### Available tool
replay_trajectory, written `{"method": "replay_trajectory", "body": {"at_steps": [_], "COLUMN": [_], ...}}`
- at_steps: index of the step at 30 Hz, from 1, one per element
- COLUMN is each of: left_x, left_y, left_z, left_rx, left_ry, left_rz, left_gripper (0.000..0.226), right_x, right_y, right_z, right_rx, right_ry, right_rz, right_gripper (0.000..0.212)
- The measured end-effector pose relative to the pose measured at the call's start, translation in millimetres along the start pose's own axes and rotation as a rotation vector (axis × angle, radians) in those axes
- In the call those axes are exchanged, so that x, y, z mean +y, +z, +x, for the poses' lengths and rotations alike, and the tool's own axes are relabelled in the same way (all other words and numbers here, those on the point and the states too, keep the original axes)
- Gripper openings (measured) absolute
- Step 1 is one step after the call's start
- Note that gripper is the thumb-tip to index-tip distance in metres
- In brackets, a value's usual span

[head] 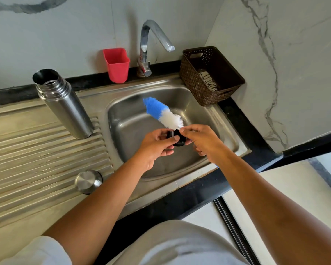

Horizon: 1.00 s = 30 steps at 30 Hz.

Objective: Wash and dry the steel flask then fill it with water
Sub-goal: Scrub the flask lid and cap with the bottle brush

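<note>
hands (155, 148) (206, 144) grip round black stopper (178, 139) and bristly blue-white brush (161, 111)

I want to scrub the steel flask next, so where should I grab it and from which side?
Probably wrap the left hand round the steel flask at its smooth body below the ridged neck, coming from the sink side. It stands upright on the drainboard, mouth open, with that side unobstructed.
</note>
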State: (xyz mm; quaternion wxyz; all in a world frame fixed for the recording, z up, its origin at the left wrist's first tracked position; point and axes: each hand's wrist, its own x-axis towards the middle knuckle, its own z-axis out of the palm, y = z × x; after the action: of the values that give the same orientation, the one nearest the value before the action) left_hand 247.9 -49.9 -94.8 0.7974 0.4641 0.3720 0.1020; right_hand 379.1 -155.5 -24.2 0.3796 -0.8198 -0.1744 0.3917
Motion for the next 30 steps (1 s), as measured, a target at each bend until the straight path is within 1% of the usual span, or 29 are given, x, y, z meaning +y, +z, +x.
{"method": "replay_trajectory", "body": {"at_steps": [2, 4, 6, 9, 11, 13, 14, 16, 18, 20, 23, 24, 25, 28, 30], "left_x": [-0.2, 0.7, -1.5, -6.5, -6.2, -6.0, -8.0, -11.4, -15.5, -18.8, -18.7, -19.6, -18.9, -11.2, -8.2], "left_y": [-0.5, -6.0, -16.8, -26.2, -14.2, 8.2, 17.5, 20.3, 3.5, -6.8, 14.5, 20.7, 22.0, 7.7, 7.9], "left_z": [3.5, 8.6, 15.5, 23.3, 22.4, 17.6, 15.4, 14.5, 21.9, 24.8, 18.7, 18.8, 19.9, 22.0, 20.2], "left_rx": [0.043, 0.123, 0.237, 0.366, 0.362, 0.276, 0.236, 0.253, 0.355, 0.44, 0.367, 0.365, 0.378, 0.442, 0.413], "left_ry": [0.023, 0.029, 0.032, 0.046, 0.076, 0.162, 0.2, 0.199, 0.144, 0.131, 0.177, 0.162, 0.119, -0.093, -0.193], "left_rz": [0.022, 0.001, 0.014, 0.07, 0.1, 0.201, 0.265, 0.273, 0.186, 0.148, 0.213, 0.189, 0.105, -0.318, -0.491], "left_gripper": [0.034, 0.031, 0.03, 0.035, 0.035, 0.028, 0.026, 0.026, 0.027, 0.03, 0.032, 0.033, 0.034, 0.04, 0.036], "right_x": [-4.1, -17.1, -39.0, -66.0, -70.9, -64.4, -62.2, -63.7, -66.0, -63.0, -58.6, -57.3, -56.3, -51.2, -48.7], "right_y": [-4.1, -18.1, -41.5, -68.8, -54.2, -23.7, -11.7, -6.9, -16.7, -17.5, -0.7, 1.0, -0.5, -8.9, -4.1], "right_z": [-0.9, -8.4, -23.1, -48.8, -56.4, -45.0, -39.5, -34.7, -39.0, -46.9, -44.7, -42.0, -40.2, -45.1, -48.9], "right_rx": [-0.005, 0.029, 0.072, 0.134, 0.146, 0.139, 0.142, 0.146, 0.136, 0.147, 0.161, 0.162, 0.156, 0.124, 0.149], "right_ry": [-0.051, -0.12, -0.2, -0.248, -0.268, -0.27, -0.261, -0.24, -0.238, -0.268, -0.277, -0.275, -0.279, -0.307, -0.321], "right_rz": [-0.144, -0.386, -0.641, -0.936, -1.16, -1.363, -1.412, -1.428, -1.414, -1.438, -1.449, -1.437, -1.418, -1.391, -1.382], "right_gripper": [0.017, 0.024, 0.03, 0.028, 0.028, 0.032, 0.032, 0.032, 0.032, 0.031, 0.029, 0.03, 0.032, 0.038, 0.039]}}
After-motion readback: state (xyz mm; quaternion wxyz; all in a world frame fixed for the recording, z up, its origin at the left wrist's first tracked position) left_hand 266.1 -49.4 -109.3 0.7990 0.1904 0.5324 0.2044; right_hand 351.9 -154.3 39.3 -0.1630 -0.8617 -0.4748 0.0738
